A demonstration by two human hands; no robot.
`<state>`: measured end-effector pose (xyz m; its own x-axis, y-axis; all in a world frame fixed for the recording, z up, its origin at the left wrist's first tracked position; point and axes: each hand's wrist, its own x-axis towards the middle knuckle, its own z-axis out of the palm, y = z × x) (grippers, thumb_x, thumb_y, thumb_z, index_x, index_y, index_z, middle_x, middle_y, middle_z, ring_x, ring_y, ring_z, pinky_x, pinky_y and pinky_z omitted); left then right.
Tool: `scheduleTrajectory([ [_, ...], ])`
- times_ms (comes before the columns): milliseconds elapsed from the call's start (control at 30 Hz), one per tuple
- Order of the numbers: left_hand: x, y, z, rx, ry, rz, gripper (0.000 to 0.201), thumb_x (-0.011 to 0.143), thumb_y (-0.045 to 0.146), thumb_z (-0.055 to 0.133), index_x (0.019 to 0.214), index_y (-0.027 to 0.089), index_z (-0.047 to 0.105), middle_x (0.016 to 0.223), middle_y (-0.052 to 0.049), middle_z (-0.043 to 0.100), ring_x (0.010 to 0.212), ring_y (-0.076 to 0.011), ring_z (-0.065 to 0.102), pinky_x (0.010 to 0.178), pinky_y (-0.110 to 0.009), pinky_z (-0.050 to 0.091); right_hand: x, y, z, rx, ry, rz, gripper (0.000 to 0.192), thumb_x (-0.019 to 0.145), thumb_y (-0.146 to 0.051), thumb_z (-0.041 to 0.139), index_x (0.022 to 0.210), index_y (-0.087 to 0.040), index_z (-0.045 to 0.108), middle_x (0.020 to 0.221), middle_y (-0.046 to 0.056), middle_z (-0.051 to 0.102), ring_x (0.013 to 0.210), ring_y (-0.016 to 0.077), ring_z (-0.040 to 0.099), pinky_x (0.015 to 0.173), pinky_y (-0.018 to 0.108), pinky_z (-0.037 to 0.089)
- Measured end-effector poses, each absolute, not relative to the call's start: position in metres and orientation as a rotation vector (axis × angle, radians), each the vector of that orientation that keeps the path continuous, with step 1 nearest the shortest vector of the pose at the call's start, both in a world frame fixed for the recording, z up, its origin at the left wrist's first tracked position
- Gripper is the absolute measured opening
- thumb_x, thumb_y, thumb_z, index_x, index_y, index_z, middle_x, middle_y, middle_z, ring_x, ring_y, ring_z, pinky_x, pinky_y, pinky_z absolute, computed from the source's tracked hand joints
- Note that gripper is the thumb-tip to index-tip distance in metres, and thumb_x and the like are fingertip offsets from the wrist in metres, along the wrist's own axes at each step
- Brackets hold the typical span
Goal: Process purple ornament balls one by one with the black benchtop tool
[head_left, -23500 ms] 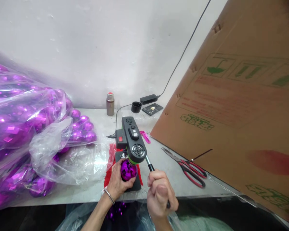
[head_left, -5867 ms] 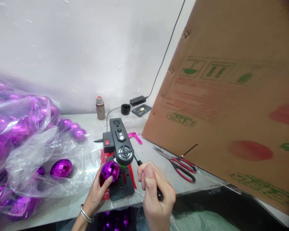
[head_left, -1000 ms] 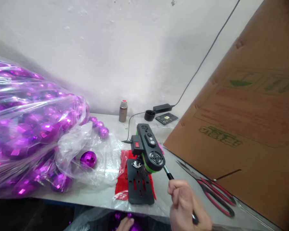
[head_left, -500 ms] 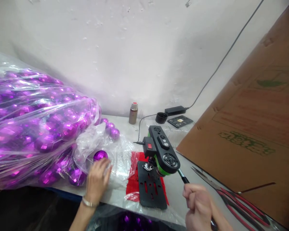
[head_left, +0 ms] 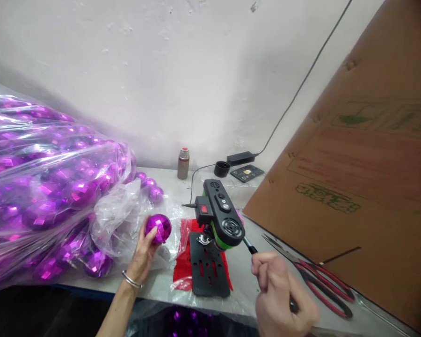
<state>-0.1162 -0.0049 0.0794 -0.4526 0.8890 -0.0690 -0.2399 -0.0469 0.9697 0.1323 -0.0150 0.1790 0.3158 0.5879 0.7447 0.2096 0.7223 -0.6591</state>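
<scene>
My left hand (head_left: 142,255) holds a purple faceted ball (head_left: 157,228) just above the table, at the mouth of a clear plastic bag (head_left: 49,196) full of several such balls. My right hand (head_left: 280,299) is closed round the black lever handle (head_left: 250,246) of a small black-and-green press machine (head_left: 219,219). The machine stands on a black slotted base plate (head_left: 209,270) over a red sheet (head_left: 182,262). Nothing sits under the machine's head.
Red-handled scissors (head_left: 315,281) lie right of the machine. A large cardboard sheet (head_left: 354,154) leans along the right side. At the back stand a small metal flask (head_left: 183,163), a black cap (head_left: 222,169), a power adapter (head_left: 241,158) and a dark flat device (head_left: 247,173). More purple balls show below the table edge (head_left: 182,320).
My left hand has lifted a purple ball out of the bag mouth and brought it rightwards, towards the machine. My right hand stays on the lever. The view has shifted a little.
</scene>
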Motion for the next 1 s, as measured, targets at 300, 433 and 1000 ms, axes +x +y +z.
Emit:
scheduleTrajectory([
  [300, -0.019, -0.011, 0.037, 0.597, 1.253, 1.481, 0.085, 0.08, 0.064, 0.081, 0.142, 0.02, 0.042, 0.128, -0.016, 0.073, 0.117, -0.0332, 0.073, 0.113, -0.052, 0.051, 0.135, -0.016, 0.192, -0.863, -1.32, 0.345, 0.049, 0.111, -0.026, 0.052, 0.063, -0.02, 0.045, 0.058, -0.004, 0.044, 0.052, 0.0093, 0.045, 0.054, 0.025, 0.039],
  [433, -0.012, -0.014, 0.022, 0.974, 1.409, 1.431, 0.096, 0.082, 0.065, 0.078, 0.153, 0.018, 0.034, 0.151, -0.022, 0.059, 0.141, -0.0383, 0.059, 0.125, -0.058, 0.037, 0.135, -0.018, 0.19, -0.851, -1.329, 0.34, 0.048, 0.111, -0.023, 0.05, 0.063, -0.02, 0.045, 0.058, -0.004, 0.046, 0.054, 0.0093, 0.047, 0.053, 0.023, 0.038],
  [1000, -0.012, -0.016, 0.005, 1.683, 1.499, 1.225, 0.078, 0.083, 0.041, 0.08, 0.15, 0.019, 0.047, 0.15, -0.023, 0.061, 0.141, -0.0436, 0.058, 0.118, -0.066, 0.047, 0.135, -0.021, 0.19, -0.805, -1.345, 0.35, 0.044, 0.11, -0.019, 0.047, 0.066, -0.02, 0.048, 0.061, -0.003, 0.048, 0.056, 0.01, 0.048, 0.052, 0.024, 0.039],
])
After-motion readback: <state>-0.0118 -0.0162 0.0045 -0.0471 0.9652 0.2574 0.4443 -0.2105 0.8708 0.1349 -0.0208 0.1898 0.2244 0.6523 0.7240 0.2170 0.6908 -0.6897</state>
